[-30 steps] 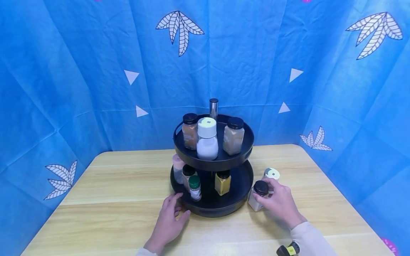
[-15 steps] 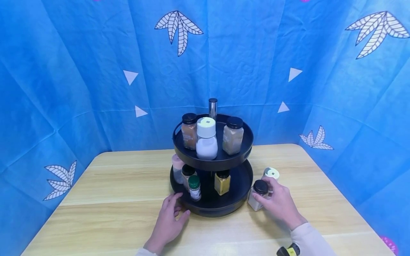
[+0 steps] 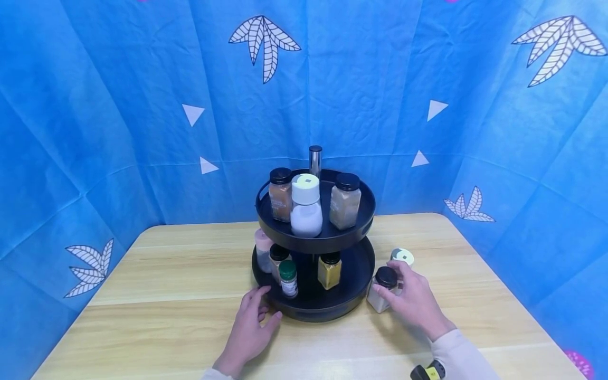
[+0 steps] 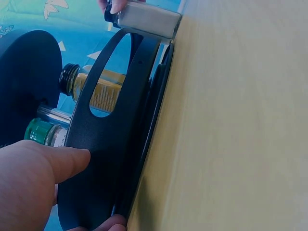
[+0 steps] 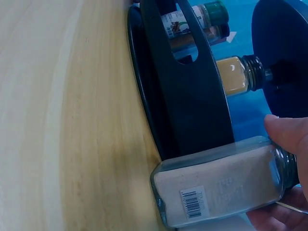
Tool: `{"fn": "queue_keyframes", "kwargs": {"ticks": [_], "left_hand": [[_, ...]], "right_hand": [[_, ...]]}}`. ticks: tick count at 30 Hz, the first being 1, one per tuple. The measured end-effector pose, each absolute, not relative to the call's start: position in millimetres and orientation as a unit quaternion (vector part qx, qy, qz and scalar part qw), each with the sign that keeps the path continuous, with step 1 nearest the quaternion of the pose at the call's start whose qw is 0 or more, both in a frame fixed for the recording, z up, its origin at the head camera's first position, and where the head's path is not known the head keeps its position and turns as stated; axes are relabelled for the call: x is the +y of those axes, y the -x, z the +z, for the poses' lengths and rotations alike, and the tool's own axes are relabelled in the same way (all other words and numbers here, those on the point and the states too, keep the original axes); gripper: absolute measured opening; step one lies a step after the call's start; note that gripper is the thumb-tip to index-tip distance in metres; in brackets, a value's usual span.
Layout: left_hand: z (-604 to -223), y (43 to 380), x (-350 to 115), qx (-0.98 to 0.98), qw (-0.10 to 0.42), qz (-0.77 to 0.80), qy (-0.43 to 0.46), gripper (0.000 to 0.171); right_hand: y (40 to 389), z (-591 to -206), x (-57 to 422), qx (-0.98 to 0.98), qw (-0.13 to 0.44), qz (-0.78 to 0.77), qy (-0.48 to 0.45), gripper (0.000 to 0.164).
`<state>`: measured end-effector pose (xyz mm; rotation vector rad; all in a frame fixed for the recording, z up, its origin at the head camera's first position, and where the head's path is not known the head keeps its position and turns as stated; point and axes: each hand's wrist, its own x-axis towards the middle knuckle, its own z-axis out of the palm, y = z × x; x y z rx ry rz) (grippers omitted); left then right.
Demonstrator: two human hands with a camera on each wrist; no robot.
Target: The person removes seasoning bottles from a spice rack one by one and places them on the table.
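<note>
My right hand (image 3: 415, 303) holds a square glass spice jar (image 3: 378, 300) with a black lid, thumb and fingers around its upper part. The jar stands just right of the two-tier black turntable (image 3: 323, 315); the right wrist view shows pale powder and a barcode label on the glass jar (image 5: 216, 187). My left hand (image 3: 249, 327) rests against the front left of the lower tier, its thumb (image 4: 72, 162) lying on the outer wall in the left wrist view. Behind the held jar is a white-capped bottle (image 3: 402, 257), partly hidden by my right hand.
On the upper tier (image 3: 315, 244) stand a white bottle (image 3: 306, 216) and two black-lidded jars, brownish (image 3: 281, 200) and greyish (image 3: 345, 206). Below are a yellow spice jar (image 3: 329, 273), a green-capped jar (image 3: 288, 282), a pink-capped bottle (image 3: 263, 253) and another black-lidded jar (image 3: 277, 266). Blue cloth surrounds the table.
Both hands and the held jar stay nearly in place. The whole view shifts very slightly.
</note>
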<state>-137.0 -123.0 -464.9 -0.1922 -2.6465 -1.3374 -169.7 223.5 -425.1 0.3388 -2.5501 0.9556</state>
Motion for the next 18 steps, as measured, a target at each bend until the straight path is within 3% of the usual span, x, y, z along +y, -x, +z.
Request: {"fn": "queue_keyframes", "kwargs": {"ticks": [18], "left_hand": [[-464.3, 136.6, -124.4, -0.886, 0.095, -0.448, 0.073, 0.061]], "right_hand": [[174.8, -410.3, 214.5, -0.905, 0.237, 0.313, -0.162, 0.055]]}}
